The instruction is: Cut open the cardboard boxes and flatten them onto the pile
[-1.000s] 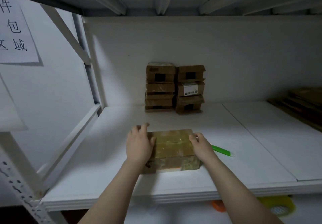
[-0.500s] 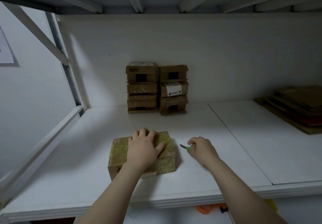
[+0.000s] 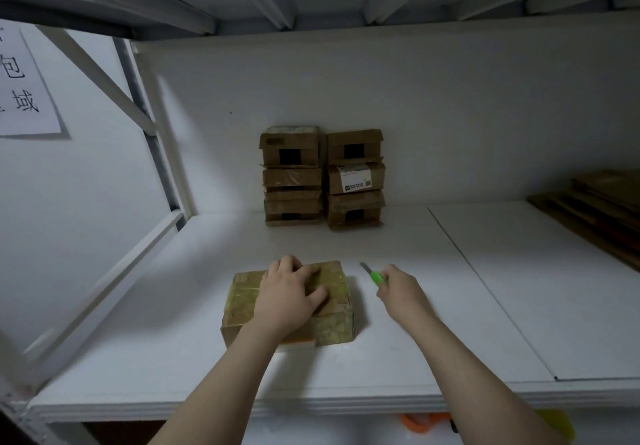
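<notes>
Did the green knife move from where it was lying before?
Yes. It lay flat, pointing sideways toward the shelf seam; now the right hand grips the green knife, blade turned toward the stacked boxes at the back.

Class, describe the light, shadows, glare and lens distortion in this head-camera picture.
Head view: dim light, brightest on the shelf board behind the taped box; the box throws a shadow to its right; its tape shows faint sheen; the wide lens splays the uprights; the flattened pile at right sits in gloom.

Parcel storeroom: white metal shelving (image 3: 478, 292), stacked cardboard boxes (image 3: 292, 177), wall sign (image 3: 24, 91).
</notes>
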